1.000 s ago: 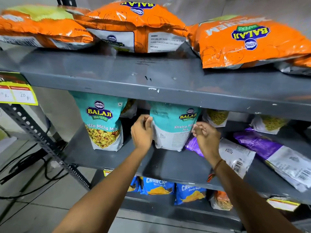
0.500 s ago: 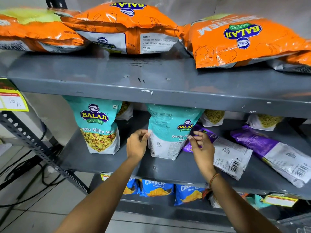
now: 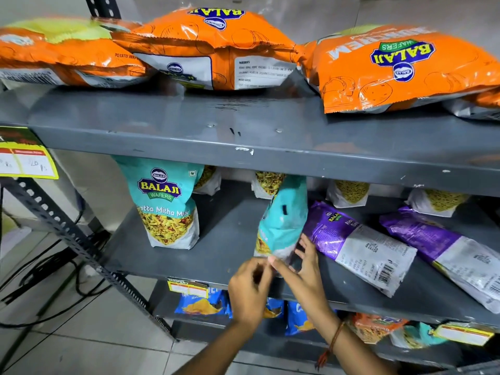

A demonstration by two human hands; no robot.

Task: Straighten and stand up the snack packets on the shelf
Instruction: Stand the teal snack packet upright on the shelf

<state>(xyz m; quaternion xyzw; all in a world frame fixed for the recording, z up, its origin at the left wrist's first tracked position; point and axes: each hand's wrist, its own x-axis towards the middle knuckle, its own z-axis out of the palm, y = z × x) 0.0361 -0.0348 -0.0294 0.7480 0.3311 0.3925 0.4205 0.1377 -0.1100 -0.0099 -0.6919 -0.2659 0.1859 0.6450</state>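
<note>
ITEM: teal packet (image 3: pixel 282 223), mid shelf (image 3: pixel 224 255), centre of frame.
CHANGE: 1 s ago pkt faced front, logo readable, a hand on each side edge. Now turned edge-on, narrow side toward camera, top leaning left under upper shelf lip. Both hands have dropped from its sides to its base, near shelf front edge. Reading: pkt is mid-rotation or being re-seated, not yet squared up; step unfinished.

L hand (image 3: pixel 250 286): lower centre, fingers curled, thumb and fingertips pinched together at pkt's bottom corner. Motion blur here, so prob. pinching the bottom seal, but contact not certain.
R hand (image 3: pixel 307 269): just right of L, fingers spread and half open, palm side against pkt's lower right face, steadying not clamping. Thread band on wrist.

OTHER STOCK:
- 2nd teal packet (image 3: pixel 166 204), centre-left, upright, front-facing, well apart from the handled one. Done.
- Purple packet (image 3: pixel 359 244), right of centre, lying flat, top end just beside the handled pkt. To do.
- 2nd purple packet (image 3: pixel 446 253), far right, flat. To do.
- Orange packets (image 3: pixel 400 69), top shelf, upper frame, all lying flat.

STATUS: early; 1 standing, 1 in hand, rest down.
</note>
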